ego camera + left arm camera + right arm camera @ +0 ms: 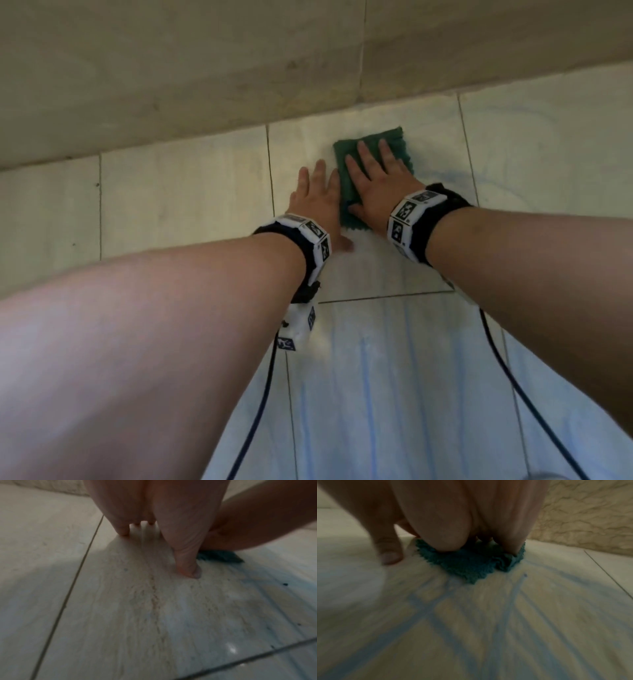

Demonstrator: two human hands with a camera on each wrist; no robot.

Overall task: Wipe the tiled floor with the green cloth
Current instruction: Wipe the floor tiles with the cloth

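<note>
A person's right hand (375, 178) lies flat, fingers straight, on a folded green cloth (371, 171) at upper centre of the head view, near the foot of the wall (205, 68); its grip is a spread palm, not a pinch. The left hand (317, 202) rests open on the tiled floor (376, 377) just beside the cloth, holding nothing. The cloth looks soft, light and limp, likely to bunch at its ruffled edges, so broad downward pressure over its middle should steer it best.
</note>
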